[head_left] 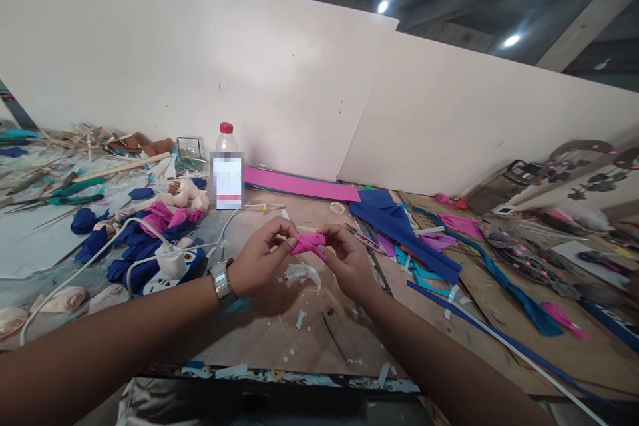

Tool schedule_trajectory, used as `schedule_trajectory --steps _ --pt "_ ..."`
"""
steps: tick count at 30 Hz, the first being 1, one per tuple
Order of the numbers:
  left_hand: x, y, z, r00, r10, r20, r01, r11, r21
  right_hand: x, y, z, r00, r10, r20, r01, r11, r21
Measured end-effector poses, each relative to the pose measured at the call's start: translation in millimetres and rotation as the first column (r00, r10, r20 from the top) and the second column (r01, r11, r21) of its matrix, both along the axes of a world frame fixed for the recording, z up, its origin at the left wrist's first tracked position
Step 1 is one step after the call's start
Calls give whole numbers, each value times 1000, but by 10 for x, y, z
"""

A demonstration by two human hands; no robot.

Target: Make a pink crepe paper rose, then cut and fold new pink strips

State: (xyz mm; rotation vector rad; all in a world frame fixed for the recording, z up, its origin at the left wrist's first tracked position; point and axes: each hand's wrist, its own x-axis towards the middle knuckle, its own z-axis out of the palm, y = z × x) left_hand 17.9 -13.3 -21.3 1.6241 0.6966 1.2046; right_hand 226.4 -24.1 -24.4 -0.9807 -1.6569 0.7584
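Small magenta crepe piece, soft and crumpled, sits pinched between both hands above the desk: left hand fingers clamped on its left end, right hand fingers clamped on the right. Clear glue blob just below. Farther back: flat pink sheet, red-capped plastic bottle.

Two bare forearms, no sleeves, silver metal-link wristwatch on the left wrist, no rings or gloves

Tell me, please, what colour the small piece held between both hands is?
The piece is bright pink, seen in the head view, pinched between the left hand and right hand.
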Motion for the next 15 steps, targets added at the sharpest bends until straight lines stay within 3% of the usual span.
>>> schedule_trajectory --steps 4,10,15 --pt "-2 2 -11 1000 -8 11 8 1000 1 -11 5 -1 1000 -4 -16 3 1000 -8" --pt "-22 19 15 997 71 5 -71 996 48 -48 -84 126 971 -147 190 96 962 254" --pt "-33 35 13 990 105 -92 -94 989 117 -68 -134 192 950 -170 263 60 923 379"
